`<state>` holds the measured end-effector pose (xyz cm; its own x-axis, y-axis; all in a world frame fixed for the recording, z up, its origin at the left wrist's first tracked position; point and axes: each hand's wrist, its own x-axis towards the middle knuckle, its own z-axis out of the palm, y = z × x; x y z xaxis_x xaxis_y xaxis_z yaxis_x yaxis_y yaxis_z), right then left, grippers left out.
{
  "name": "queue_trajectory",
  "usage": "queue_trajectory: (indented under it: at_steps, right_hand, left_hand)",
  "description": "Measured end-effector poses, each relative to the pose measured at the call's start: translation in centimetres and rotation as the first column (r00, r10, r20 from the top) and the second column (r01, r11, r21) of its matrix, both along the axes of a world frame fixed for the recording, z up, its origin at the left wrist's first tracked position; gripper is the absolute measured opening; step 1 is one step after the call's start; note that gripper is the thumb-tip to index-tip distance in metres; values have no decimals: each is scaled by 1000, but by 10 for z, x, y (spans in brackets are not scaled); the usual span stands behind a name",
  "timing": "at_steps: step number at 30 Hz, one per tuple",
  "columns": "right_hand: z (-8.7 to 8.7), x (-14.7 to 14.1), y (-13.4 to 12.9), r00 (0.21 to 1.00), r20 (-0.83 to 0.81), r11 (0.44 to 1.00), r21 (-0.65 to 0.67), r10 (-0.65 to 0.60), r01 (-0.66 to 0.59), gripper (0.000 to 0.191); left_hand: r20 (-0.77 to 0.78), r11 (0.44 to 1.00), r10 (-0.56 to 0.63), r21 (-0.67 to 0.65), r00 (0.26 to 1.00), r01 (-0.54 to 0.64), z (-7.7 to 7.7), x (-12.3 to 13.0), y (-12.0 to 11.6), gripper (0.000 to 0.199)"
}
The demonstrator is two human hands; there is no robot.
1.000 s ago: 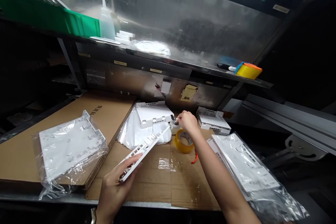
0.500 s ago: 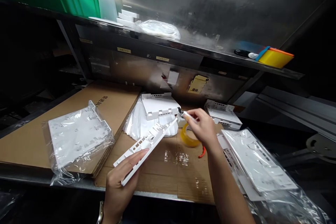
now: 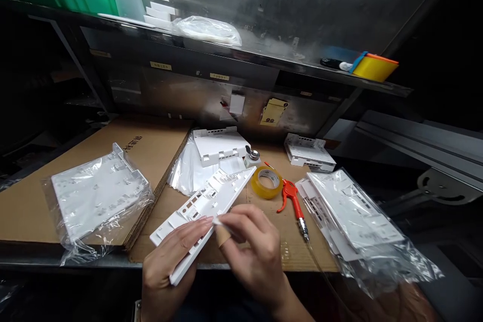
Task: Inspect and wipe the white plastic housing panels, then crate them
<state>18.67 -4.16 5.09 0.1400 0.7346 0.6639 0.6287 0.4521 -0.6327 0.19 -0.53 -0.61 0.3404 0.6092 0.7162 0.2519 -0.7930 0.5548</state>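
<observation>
My left hand (image 3: 171,256) grips a white plastic housing panel (image 3: 222,191) by its lower end, tilted above the table. The panel has slots and cut-outs along one side. My right hand (image 3: 252,249) pinches a small white piece of cloth (image 3: 217,221) against the panel's near edge, close to the left fingertips. One right finger wears a tan covering (image 3: 222,235). Most of the cloth is hidden by the fingers. Beyond the panel stand a small dispenser bottle (image 3: 252,157) with a metal top and a roll of yellow tape (image 3: 266,182).
A red air blow gun (image 3: 290,196) with a hose lies right of the tape. Bagged white panels lie on cardboard at left (image 3: 98,193) and at right (image 3: 354,211). More white housings (image 3: 221,145) sit at the back. A metal shelf (image 3: 264,63) spans above.
My right hand has come back from the dispenser bottle to the panel's near edge with the white cloth, uncovering the tape and blow gun. My left hand still holds the panel. The view has shifted slightly.
</observation>
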Motion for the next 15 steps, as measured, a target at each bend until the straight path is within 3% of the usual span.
queue_trajectory:
  at_steps: [5,9,11,15]
  right_hand:
    - [2,0,-4,992,-41,993,-22,-115,115,14]
    - [4,-27,-20,999,5,994,93,50,-51,21]
    - [4,-28,-20,997,12,991,114,74,-75,22]
    - [2,5,-3,990,-41,990,26,-137,138,10]
  left_hand:
    - [-3,1000,15,-5,1000,-15,2,2,-5,49]
    - [55,997,9,-71,998,-5,4,3,-7,42]
    - [62,998,9,-69,998,-5,5,2,-8,42]
    - [14,999,26,-46,1000,-25,4,1,-10,45]
